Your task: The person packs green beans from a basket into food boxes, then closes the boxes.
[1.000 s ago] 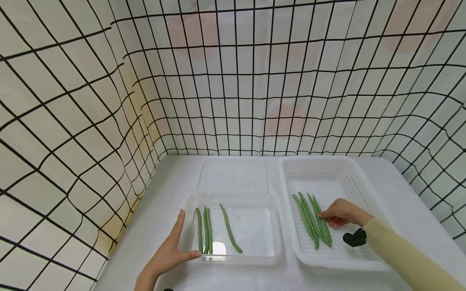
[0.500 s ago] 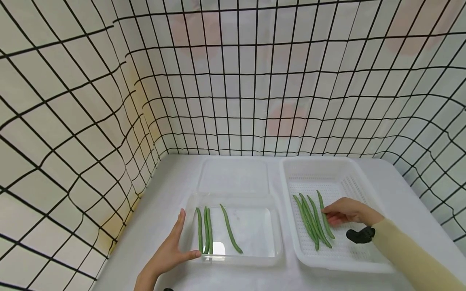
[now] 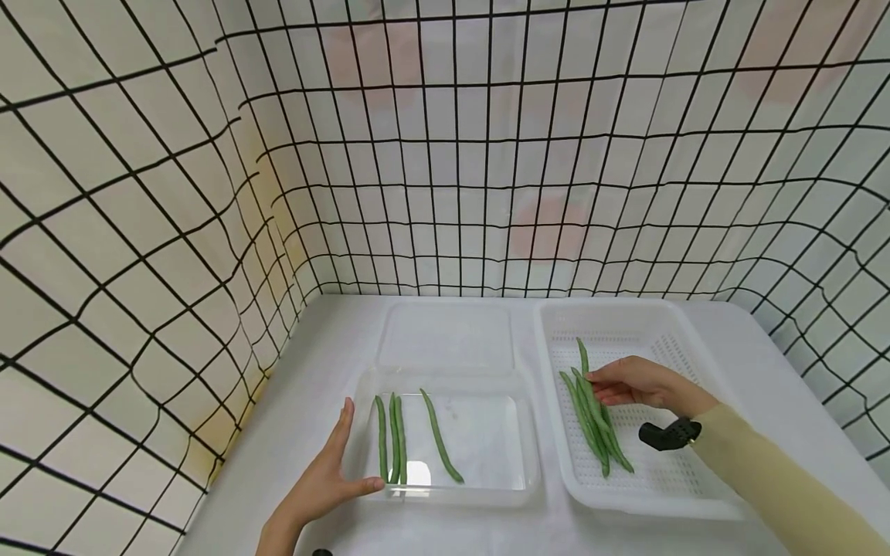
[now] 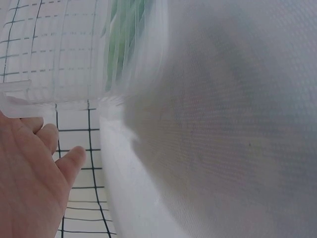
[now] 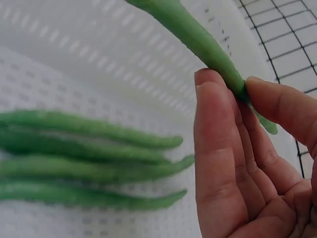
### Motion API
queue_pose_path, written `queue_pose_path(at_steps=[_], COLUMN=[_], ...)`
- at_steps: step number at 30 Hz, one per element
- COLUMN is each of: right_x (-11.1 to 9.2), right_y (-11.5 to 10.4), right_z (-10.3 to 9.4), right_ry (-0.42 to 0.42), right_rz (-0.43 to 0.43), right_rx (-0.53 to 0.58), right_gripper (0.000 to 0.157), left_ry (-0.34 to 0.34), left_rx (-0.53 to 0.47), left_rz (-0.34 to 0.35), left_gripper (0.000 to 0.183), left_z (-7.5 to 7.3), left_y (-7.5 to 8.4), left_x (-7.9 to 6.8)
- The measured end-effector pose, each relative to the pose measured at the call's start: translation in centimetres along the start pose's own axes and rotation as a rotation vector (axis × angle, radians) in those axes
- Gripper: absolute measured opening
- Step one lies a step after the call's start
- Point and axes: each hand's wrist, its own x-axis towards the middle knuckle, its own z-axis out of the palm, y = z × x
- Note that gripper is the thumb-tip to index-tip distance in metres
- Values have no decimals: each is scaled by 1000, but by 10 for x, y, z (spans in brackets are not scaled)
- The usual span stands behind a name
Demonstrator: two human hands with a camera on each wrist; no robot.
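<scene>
In the head view, my right hand (image 3: 643,382) is over the white perforated basket (image 3: 653,506). Its thumb and fingers pinch a green bean (image 5: 198,42), raised above several other green beans (image 5: 89,166) lying side by side on the basket floor. My left hand (image 3: 321,480) is spread at the near left corner of a clear plastic container (image 3: 532,463), thumb by the front rim and fingers along the left side. Inside that container, three green beans (image 3: 382,440) lie at the left and a slanted green bean (image 3: 439,439) lies near the middle.
A flat translucent lid (image 3: 445,332) lies behind the clear container. Black wire grid (image 3: 480,162) with pale cloth behind it encloses the back and sides of the white-covered table (image 3: 292,401). A black wrist strap piece (image 3: 669,434) hangs by the right sleeve.
My right hand has drawn one green bean rightward away from the others, then lifted it and moved left and up over them. The left hand stays where it was.
</scene>
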Motion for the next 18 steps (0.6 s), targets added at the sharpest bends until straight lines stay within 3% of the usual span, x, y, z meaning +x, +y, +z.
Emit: queue_pose_path(at_steps=[18], right_x=[25], right_y=[-50], right_z=[71], right_ry=[-100], right_rz=[-54], right_rx=[13], right_gripper=[14], left_ry=[2], left_rx=[-2], left_rz=[8], left_gripper=[125], left_z=[0], left_y=[2], left_x=[0])
